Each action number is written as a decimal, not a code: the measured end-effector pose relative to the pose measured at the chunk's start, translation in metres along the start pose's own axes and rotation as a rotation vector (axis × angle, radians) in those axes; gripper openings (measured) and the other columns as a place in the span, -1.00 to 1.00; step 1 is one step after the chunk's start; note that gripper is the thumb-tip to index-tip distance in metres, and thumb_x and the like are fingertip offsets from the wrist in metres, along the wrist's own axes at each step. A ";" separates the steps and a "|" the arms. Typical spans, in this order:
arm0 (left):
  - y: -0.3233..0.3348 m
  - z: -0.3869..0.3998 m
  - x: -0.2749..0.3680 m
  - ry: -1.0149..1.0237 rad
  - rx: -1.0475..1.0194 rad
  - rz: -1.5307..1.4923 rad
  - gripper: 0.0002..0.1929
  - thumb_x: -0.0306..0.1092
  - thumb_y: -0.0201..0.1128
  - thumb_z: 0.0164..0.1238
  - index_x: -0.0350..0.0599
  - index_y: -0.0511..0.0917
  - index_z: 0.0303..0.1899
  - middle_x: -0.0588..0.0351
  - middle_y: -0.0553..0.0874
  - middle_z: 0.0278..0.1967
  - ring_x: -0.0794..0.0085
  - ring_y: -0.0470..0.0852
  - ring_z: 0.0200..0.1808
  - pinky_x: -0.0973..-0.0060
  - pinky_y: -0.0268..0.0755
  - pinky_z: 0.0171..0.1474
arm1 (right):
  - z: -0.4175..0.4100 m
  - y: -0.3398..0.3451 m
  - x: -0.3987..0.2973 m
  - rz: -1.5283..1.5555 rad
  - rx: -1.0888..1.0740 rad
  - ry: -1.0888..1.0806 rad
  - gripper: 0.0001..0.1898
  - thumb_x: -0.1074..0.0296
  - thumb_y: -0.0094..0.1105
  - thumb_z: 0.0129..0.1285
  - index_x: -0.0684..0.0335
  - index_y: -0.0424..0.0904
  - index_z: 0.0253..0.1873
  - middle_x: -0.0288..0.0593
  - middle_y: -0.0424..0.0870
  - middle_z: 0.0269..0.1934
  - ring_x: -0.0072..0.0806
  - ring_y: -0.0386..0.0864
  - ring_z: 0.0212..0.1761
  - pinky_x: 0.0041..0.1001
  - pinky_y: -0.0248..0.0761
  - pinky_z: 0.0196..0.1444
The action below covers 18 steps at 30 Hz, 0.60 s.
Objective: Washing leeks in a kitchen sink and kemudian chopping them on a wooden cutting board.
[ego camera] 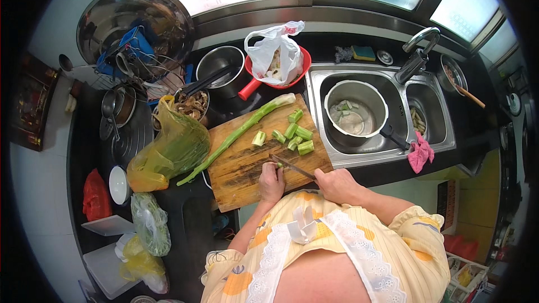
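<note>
My left hand (271, 183) holds a small green stem piece (279, 165) near the lower edge of a wooden cutting board (236, 191). In my right hand (339, 185) is a knife (297, 169); its blade reaches across the board to the piece at my left fingers. Several thick, pale green cut stem chunks (290, 130) lie on the board's upper right part. A long peeled-looking green stalk (244, 127) stretches diagonally along the board's left side, its thin end hanging past the edge.
Right of the board, a pot (356, 128) stands in the steel sink (320, 92). A red-handled container (249, 89) with a white plastic bag (290, 67) stands behind the board. A yellow bag of greens (168, 155) touches its left side. Farther left are a white bowl (119, 185) and bagged vegetables (149, 223).
</note>
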<state>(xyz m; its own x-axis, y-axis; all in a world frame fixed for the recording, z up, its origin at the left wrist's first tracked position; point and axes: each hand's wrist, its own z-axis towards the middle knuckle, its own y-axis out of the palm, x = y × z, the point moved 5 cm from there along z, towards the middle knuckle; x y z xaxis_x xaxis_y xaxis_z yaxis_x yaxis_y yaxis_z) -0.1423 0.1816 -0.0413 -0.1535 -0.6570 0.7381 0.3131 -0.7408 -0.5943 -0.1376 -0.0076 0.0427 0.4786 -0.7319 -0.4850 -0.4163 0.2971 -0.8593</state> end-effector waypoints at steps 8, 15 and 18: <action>0.003 -0.005 -0.006 0.015 -0.001 -0.004 -0.83 -0.55 0.27 0.14 -0.26 0.47 -0.24 -0.11 0.54 -0.31 -0.04 0.59 -0.35 0.19 0.45 -0.35 | 0.002 -0.002 -0.012 -0.082 -0.070 0.014 -0.88 0.46 0.05 0.11 0.35 0.36 -0.30 0.09 0.57 -0.64 -0.01 0.60 -0.58 -0.13 0.43 -0.54; 0.008 -0.007 -0.007 0.137 -0.035 0.103 -0.83 -0.51 0.24 0.17 -0.30 0.49 -0.22 -0.14 0.53 -0.29 -0.04 0.59 -0.36 0.19 0.48 -0.36 | 0.008 -0.010 -0.029 -0.109 -0.176 0.078 -0.87 0.45 0.05 0.12 0.37 0.35 -0.28 0.09 0.61 -0.60 0.00 0.64 -0.53 -0.13 0.46 -0.49; 0.008 -0.008 -0.009 0.142 -0.039 0.115 -0.83 -0.51 0.25 0.15 -0.31 0.49 -0.23 -0.14 0.53 -0.29 -0.04 0.59 -0.36 0.19 0.49 -0.36 | 0.010 -0.009 -0.030 -0.115 -0.211 0.099 -0.87 0.46 0.05 0.13 0.37 0.36 -0.28 0.10 0.62 -0.57 -0.01 0.65 -0.50 -0.13 0.47 -0.47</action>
<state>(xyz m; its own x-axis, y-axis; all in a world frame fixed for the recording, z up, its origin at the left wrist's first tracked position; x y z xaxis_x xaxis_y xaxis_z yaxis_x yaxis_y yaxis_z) -0.1456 0.1804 -0.0548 -0.2506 -0.7490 0.6133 0.2997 -0.6625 -0.6866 -0.1402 0.0180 0.0631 0.4588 -0.8129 -0.3587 -0.5205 0.0813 -0.8500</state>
